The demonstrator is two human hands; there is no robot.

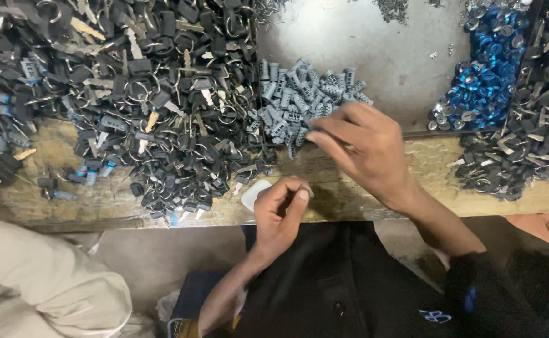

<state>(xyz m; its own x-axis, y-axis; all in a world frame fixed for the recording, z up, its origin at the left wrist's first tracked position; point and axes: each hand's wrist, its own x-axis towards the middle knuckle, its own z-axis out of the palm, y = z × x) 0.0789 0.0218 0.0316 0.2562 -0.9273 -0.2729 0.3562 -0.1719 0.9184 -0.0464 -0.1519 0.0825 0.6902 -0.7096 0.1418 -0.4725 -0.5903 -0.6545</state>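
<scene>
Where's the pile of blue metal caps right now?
In the head view, the blue metal caps lie at the upper right on the metal tray, right of the grey plastic cylinders and beyond the right hand.

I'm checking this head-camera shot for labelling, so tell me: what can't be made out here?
- Whatever the left hand pinches: too small, covered by its curled fingers.
- Which grey plug the right hand touches: its fingertips cover that spot.
- The white piece on the bench: partly behind the left hand.
- The key pile and the blue caps: cut off by the top edge.
- The neighbour's pale sleeve: cut off at the left edge.
</scene>
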